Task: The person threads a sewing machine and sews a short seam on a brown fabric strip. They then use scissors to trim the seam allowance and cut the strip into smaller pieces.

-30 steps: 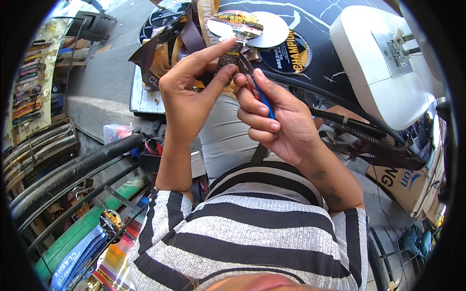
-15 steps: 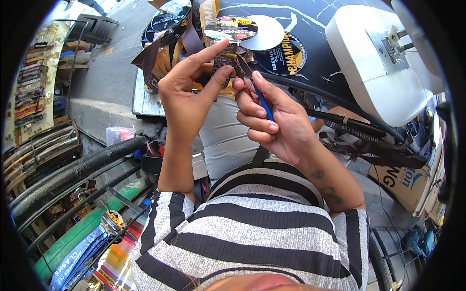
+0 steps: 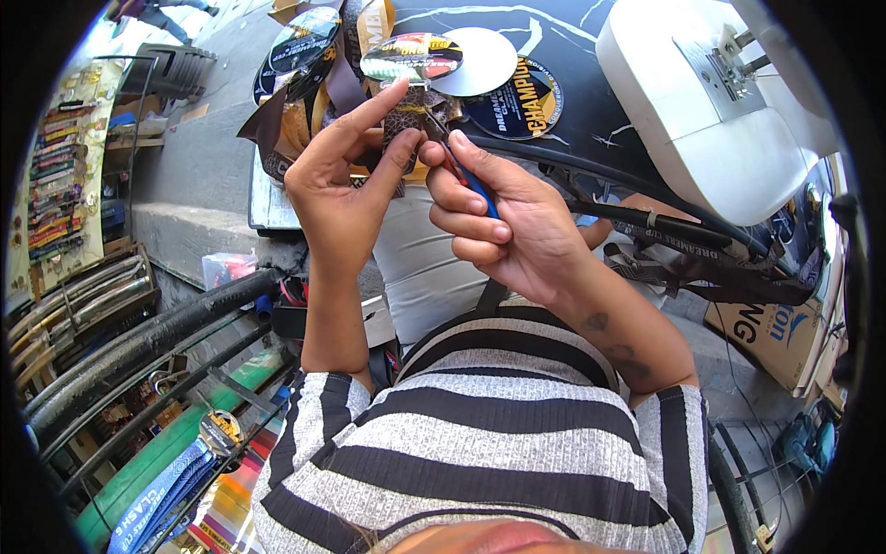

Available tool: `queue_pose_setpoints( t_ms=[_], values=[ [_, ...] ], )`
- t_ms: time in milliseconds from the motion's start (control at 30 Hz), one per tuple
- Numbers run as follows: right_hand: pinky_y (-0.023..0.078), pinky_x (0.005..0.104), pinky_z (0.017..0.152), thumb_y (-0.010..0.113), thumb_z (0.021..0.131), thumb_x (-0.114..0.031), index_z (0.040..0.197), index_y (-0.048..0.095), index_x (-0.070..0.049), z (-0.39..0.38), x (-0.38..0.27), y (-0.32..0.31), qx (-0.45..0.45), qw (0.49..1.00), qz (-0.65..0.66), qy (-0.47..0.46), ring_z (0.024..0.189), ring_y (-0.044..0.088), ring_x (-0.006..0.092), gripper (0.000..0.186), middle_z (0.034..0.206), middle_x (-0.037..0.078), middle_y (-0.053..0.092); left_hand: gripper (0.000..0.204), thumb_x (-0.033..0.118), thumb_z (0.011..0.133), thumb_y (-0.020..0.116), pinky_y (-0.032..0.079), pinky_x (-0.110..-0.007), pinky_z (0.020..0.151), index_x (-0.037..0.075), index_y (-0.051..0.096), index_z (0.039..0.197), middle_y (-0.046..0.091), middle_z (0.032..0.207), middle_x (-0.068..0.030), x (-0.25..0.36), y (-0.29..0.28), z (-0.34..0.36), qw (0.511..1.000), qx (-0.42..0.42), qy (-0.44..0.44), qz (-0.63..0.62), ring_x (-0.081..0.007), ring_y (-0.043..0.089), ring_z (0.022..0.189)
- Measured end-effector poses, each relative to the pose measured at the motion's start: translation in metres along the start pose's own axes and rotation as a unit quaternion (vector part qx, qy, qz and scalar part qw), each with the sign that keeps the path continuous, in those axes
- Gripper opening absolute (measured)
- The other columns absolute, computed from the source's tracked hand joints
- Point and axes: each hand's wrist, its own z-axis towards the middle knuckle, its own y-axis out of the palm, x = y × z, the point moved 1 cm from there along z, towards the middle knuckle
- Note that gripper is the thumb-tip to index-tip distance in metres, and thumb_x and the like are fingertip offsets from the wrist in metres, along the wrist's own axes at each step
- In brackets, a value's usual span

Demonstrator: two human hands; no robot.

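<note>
My left hand [image 3: 337,189] pinches a dark patterned ribbon [image 3: 404,122] between thumb and fingers, its index finger stretched toward a round medal [image 3: 411,57] at the ribbon's end. A small yellow piece [image 3: 413,109] shows on the ribbon just below the medal. Wrapped round the handles of blue-and-red pliers [image 3: 476,185], my right hand [image 3: 517,212] brings their narrow jaws against the ribbon near that piece. What exactly the jaws grip is too small to tell. Beyond the hands lie a plain white disc [image 3: 491,61] and a black-and-gold printed disc [image 3: 531,103].
A white sewing machine [image 3: 646,120] stands on the black marbled table [image 3: 554,23] at right. More medals with ribbons [image 3: 305,46] are heaped at the far left. Black metal railings [image 3: 138,323] run along the left; a cardboard box [image 3: 766,342] sits low at right.
The pliers' jaws and handles have drawn closer together, with the jaws now at the ribbon. Both hands and the table things appear slightly further left in view.
</note>
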Motion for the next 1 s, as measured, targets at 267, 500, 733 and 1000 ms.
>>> queue_pose_setpoints(
  t_ms=[267,500,733,1000],
  values=[
    [0.02,0.0176,0.038,0.034,0.105,-0.039,0.107,0.047,-0.006,-0.015,0.008,0.001,0.012,0.997,-0.08,0.008,0.045,0.028,0.0023,0.035,0.066,-0.003,0.035,0.037,-0.007,0.082,0.07,0.052,-0.019,0.069,-0.003,0.064,0.118,0.07,0.108,-0.0102,0.005,-0.005,0.0,1.0,0.027,0.005,-0.008,-0.0092,0.067,0.084],
    [0.031,0.0162,0.056,0.043,0.101,-0.041,0.118,0.047,-0.001,-0.066,0.011,0.002,0.011,0.832,-0.499,-0.241,0.065,0.037,0.0023,0.044,0.077,-0.001,0.043,0.037,-0.009,0.082,0.068,0.058,-0.028,0.076,-0.009,0.061,0.118,0.069,0.102,-0.0201,0.041,-0.015,-0.016,0.986,0.051,0.03,-0.154,-0.0214,0.07,0.085],
    [0.038,0.0229,0.079,0.049,0.1,-0.028,0.132,0.042,0.001,-0.122,-0.004,0.009,0.044,0.677,-0.63,-0.379,0.087,0.045,0.0085,0.044,0.109,0.006,0.053,0.045,-0.012,0.081,0.066,0.058,-0.029,0.076,-0.007,0.056,0.125,0.069,0.103,-0.0213,0.085,0.005,-0.052,0.957,-0.1,0.01,-0.271,-0.0219,0.07,0.088],
    [0.043,0.0238,0.07,0.074,0.084,-0.012,0.117,0.049,0.0,-0.161,-0.007,0.005,0.113,0.55,-0.648,-0.515,0.082,0.052,0.0105,0.042,0.103,0.009,0.057,0.051,-0.01,0.085,0.064,0.054,-0.026,0.085,-0.003,0.05,0.134,0.069,0.107,-0.017,0.089,0.058,-0.066,0.933,-0.2,-0.063,-0.293,-0.0172,0.068,0.095]
  ],
)
